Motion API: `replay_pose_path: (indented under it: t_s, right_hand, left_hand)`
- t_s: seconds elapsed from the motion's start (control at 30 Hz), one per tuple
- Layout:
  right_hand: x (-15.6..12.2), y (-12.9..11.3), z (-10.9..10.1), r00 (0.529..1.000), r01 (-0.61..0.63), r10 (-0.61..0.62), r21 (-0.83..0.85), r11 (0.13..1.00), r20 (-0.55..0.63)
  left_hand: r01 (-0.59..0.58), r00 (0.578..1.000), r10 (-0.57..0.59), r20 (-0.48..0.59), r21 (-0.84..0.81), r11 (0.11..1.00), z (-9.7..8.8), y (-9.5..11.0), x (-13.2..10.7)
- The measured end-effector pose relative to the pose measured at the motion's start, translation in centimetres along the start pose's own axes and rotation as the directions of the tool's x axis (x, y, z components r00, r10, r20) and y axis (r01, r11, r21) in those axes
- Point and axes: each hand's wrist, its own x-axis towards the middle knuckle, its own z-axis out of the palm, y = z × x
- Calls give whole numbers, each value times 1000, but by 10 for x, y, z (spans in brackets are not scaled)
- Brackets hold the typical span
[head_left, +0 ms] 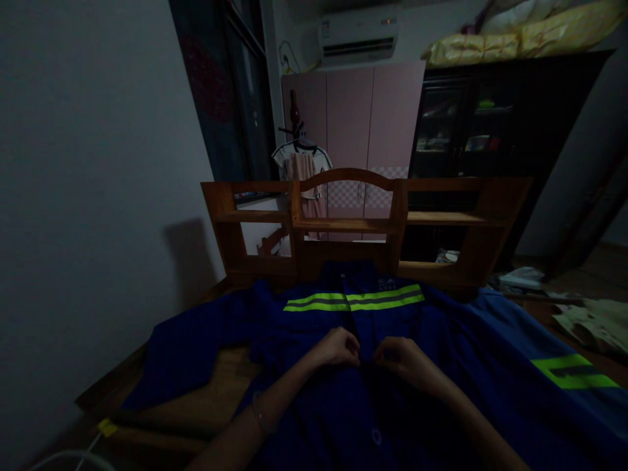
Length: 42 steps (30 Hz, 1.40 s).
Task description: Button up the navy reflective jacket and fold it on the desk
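Observation:
A dark blue work jacket (pixel 314 330) with yellow-green reflective strips across its chest lies spread on a wooden surface, collar away from me. My left hand (pixel 338 347) and my right hand (pixel 398 356) are at its front opening, a short gap between them. The fingers of both are curled, pinching the two front edges of the jacket. Any fastener between the fingertips is too dark to make out. Its left-lying sleeve stretches out toward the wall. A bracelet (pixel 262 413) circles my left wrist.
Beyond the collar stands a wooden shelf unit (pixel 343 226). A lighter blue garment (pixel 530 340) with a reflective band lies to the right, near pale cloth (pixel 596 325). A white wall (pixel 98 196) rises at left; a cable (pixel 91 451) is at lower left.

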Motion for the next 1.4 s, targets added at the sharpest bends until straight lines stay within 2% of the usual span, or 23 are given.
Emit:
replay_pose_path:
  t_s: [0.17,0.37,0.57,0.63,0.8,0.9,1.03,1.2,1.4]
  right_hand:
    - [-2,1,19,1000,3,-3,-100,995,-7]
    - [-9,-4,30,1000,1,-7,-249,968,-22]
    - [-17,-11,43,999,-38,18,-423,905,-52]
    - [-19,-10,44,995,-69,35,-397,915,-92]
    - [-30,-8,40,970,-153,112,-184,971,-214]
    - [-39,-10,44,970,-118,90,-115,986,-225]
    - [-47,-11,54,965,-82,52,-108,991,-256]
    - [-46,-13,58,948,-59,13,-137,989,-319]
    - [-45,-18,54,962,-51,11,-143,988,-273]
  left_hand:
    - [-10,999,11,-30,49,999,-1,1,-3]
    - [38,998,-39,41,10,999,-4,6,-5]
    - [-44,999,44,-1,17,999,-2,12,-15]
    - [-37,999,37,-18,0,999,0,11,-19]
    - [21,989,-28,-142,-47,999,10,11,-19]
    - [-23,986,25,-163,13,1000,16,15,-13]
    - [-79,963,110,-244,132,988,23,23,-10]
    - [-134,962,127,-242,-16,991,27,26,-13]
    - [-158,962,139,-235,-62,986,30,31,-13]
